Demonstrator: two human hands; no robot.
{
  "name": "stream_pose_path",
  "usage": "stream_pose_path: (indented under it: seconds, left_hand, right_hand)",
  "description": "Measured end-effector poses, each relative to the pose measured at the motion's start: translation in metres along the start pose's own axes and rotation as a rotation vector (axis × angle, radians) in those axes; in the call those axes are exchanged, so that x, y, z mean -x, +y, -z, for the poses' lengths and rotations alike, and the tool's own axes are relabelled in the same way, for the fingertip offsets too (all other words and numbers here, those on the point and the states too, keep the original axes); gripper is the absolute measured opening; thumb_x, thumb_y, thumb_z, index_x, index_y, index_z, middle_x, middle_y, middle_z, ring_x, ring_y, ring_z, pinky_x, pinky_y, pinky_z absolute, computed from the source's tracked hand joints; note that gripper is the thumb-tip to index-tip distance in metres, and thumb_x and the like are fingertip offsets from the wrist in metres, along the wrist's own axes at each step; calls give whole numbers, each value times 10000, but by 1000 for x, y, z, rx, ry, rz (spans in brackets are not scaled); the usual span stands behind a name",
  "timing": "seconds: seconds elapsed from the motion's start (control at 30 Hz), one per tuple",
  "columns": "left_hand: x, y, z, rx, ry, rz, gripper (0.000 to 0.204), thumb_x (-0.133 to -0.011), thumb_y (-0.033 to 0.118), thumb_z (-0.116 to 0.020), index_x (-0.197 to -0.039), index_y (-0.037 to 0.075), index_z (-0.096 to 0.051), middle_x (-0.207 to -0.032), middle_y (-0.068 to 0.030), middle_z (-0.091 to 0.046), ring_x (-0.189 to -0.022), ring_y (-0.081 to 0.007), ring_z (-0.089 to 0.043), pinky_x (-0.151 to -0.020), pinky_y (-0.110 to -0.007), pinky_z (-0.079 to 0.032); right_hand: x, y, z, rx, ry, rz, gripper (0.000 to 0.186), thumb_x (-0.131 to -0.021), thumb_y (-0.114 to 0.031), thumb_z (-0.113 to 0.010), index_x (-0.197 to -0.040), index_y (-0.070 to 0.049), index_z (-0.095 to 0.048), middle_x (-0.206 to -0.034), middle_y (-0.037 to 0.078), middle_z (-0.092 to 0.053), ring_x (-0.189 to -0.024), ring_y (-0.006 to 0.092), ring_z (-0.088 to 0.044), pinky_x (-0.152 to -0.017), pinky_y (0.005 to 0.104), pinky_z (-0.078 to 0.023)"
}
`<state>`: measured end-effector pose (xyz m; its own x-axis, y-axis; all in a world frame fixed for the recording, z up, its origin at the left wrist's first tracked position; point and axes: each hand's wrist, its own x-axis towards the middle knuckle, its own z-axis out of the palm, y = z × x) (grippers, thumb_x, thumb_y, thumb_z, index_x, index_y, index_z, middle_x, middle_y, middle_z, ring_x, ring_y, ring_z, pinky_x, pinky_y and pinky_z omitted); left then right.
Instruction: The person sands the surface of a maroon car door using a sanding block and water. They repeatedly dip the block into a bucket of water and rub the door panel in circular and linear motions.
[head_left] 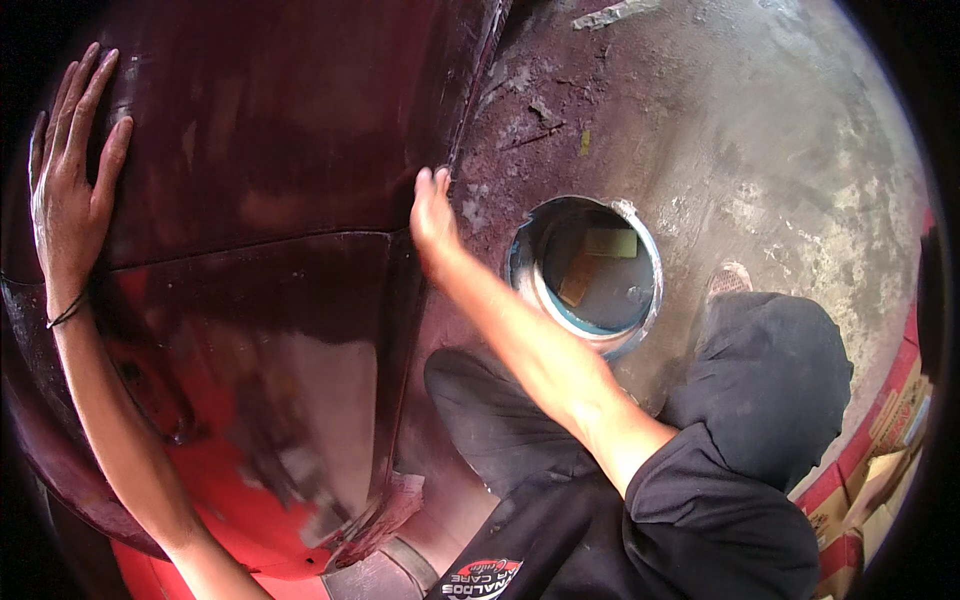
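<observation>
Stained concrete floor (770,130) beneath. Leftmost, left grip (72,205) laid flat, fingers apart, on dark red car panel (280,120): probably stiff, slick, heavy; best steadied at its right edge (468,105). Near that edge, right grip (433,215), impossible to say whether clamped. Farther right, bucket (530,275).

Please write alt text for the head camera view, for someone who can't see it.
A person's left hand lies spread against dark red car bodywork; the right hand is at its edge. On the stained floor, a round bucket holds a yellowish block and a brownish block.
</observation>
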<state>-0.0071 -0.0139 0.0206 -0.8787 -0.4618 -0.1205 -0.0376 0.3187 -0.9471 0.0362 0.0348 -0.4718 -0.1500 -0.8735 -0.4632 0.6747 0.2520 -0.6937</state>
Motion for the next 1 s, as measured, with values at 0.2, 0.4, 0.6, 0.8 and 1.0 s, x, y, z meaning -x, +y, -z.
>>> stream_pose_path:
  seconds: [0.2, 0.4, 0.6, 0.8, 1.0]
  left_hand:
    - [30, 9, -11, 12, -82, 48, 566, -1091, 426, -571, -1631, 281, -480, -1712, 31, -428, -1599, -190, -359, -1332, -466, -238]
    - [18, 10, 0, 10, -106, 70, 565, -1089, 410, -570, -1631, 275, -481, -1711, 35, -431, -1606, -199, -345, -1334, -470, -233]
    - [28, 19, 6, 54, -149, 122, 568, -1076, 393, -584, -1622, 270, -495, -1710, 36, -434, -1605, -201, -350, -1331, -475, -231]
    - [3, 17, 7, 70, -121, 109, 609, -1066, 330, -593, -1650, 232, -450, -1733, 1, -396, -1617, -213, -322, -1344, -484, -192]
    - [12, 20, 11, 64, -189, 135, 607, -1055, 337, -603, -1639, 240, -468, -1730, 7, -402, -1615, -210, -328, -1344, -473, -193]
  right_hand:
    - [38, 3, 9, 78, -105, 236, 826, -1133, -533, -369, -1741, -106, -8, -1824, 138, 12, -1675, 366, 15, -1244, 751, -45]
    - [-126, -83, 40, 106, 14, 544, 731, -1153, -487, -372, -1736, -107, -149, -1814, 144, -123, -1675, 328, -94, -1279, 677, -112]
    - [25, 27, 23, 130, -141, 374, 745, -1145, -485, -375, -1749, -146, -102, -1823, 115, -96, -1681, 329, -46, -1256, 721, -37]
    - [-176, -77, 53, 191, 71, 749, 742, -1154, -510, -334, -1741, -110, -120, -1816, 152, -101, -1671, 370, -85, -1255, 727, -75]
    - [-137, -109, 37, 276, 43, 828, 696, -1180, -425, -291, -1740, -79, -63, -1817, 171, -38, -1677, 352, -24, -1289, 659, -20]
